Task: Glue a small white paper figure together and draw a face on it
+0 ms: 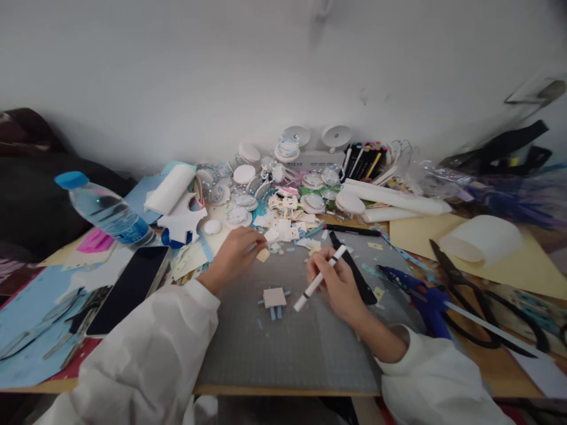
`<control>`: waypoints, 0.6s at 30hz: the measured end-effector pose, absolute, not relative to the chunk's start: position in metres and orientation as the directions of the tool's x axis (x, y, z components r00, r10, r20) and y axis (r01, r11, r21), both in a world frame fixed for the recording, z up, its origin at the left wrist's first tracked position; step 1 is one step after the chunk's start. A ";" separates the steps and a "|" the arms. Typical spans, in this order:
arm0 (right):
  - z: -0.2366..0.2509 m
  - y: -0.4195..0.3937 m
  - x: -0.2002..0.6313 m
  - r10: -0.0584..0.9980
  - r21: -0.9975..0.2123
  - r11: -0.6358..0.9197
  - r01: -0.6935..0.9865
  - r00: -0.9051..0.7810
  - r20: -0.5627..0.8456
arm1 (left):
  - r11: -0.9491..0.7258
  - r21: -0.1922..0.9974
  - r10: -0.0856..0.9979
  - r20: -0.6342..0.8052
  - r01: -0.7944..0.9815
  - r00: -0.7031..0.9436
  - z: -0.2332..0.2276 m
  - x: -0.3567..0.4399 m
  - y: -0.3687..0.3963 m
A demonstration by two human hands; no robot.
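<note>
Marker [319, 279] sat gripped in your right hand [339, 283] beside the half-built paper figure [274, 298], while your left hand [234, 254] pinched scraps beyond it.

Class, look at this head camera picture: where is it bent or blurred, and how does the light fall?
Head view: wide-lens bending curves the desk edge and tilts the bottle; light is soft and even, with faint shadows; the right hand with the pen and the left hand are fairly sharp; the corners blur.
</note>
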State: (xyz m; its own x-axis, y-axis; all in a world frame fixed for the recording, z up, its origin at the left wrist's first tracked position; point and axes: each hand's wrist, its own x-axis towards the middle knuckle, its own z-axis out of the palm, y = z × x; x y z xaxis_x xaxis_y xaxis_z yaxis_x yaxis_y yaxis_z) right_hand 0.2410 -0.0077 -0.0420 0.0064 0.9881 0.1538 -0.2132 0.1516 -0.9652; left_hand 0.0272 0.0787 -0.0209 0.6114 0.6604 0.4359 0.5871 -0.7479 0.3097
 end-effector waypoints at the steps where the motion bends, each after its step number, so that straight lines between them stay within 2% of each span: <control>1: -0.042 -0.009 0.240 0.991 -0.969 0.119 -0.216 -0.033 0.130 | -0.716 0.314 0.690 0.455 0.624 0.563 -0.020 0.021 0.080; 4: -0.044 -0.011 0.240 0.983 -0.977 0.034 -0.212 -0.167 0.070 | -0.650 0.301 0.739 0.467 0.698 0.486 -0.022 0.006 0.083; 9: -0.046 -0.013 0.240 0.909 -0.985 -0.006 -0.171 -0.411 0.066 | -0.671 0.246 0.728 0.397 0.700 0.559 -0.041 0.004 0.082; 12: -0.042 -0.020 0.234 0.798 -0.983 0.183 -0.028 -0.580 0.165 | -0.685 0.232 0.717 0.385 0.690 0.581 -0.048 0.006 0.081; 15: -0.041 -0.027 0.228 0.659 -0.879 0.457 0.136 -0.715 0.232 | -0.676 0.221 0.718 0.416 0.703 0.559 -0.045 0.007 0.083; 18: -0.044 -0.029 0.226 0.597 -0.808 0.567 0.161 -0.756 0.268 | -0.644 0.220 0.723 0.487 0.733 0.489 -0.034 0.005 0.085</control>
